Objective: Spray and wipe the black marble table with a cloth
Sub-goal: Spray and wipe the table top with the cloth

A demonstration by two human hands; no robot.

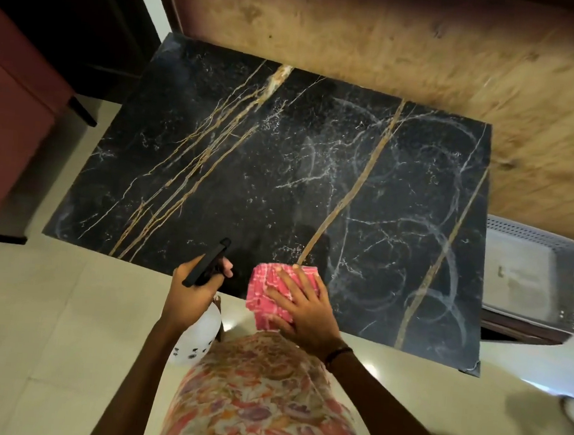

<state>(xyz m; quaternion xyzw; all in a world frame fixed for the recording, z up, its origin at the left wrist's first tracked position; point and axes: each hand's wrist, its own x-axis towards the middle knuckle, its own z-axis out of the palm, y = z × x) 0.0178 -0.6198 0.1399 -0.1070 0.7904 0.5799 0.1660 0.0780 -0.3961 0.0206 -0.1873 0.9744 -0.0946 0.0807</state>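
A gray basket (531,274) sits right of the black tabletop (248,166). The right hand (306,308) presses flat on the pink cloth (273,285) at the near edge. Just left, the left hand (190,292) grips the spray bottle (197,337).

Bare black marble table (248,166) ahead, open to reach; plywood board (395,44) behind, basket (531,277) just beside.

One cloth (281,294) — one bottle (197,337), seemingly

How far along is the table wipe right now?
Done: curved wipe streaks cover the table's right half. In hand: right hand presses the pink cloth at the near edge; left hand grips the spray bottle. Left: the streak-free left half.
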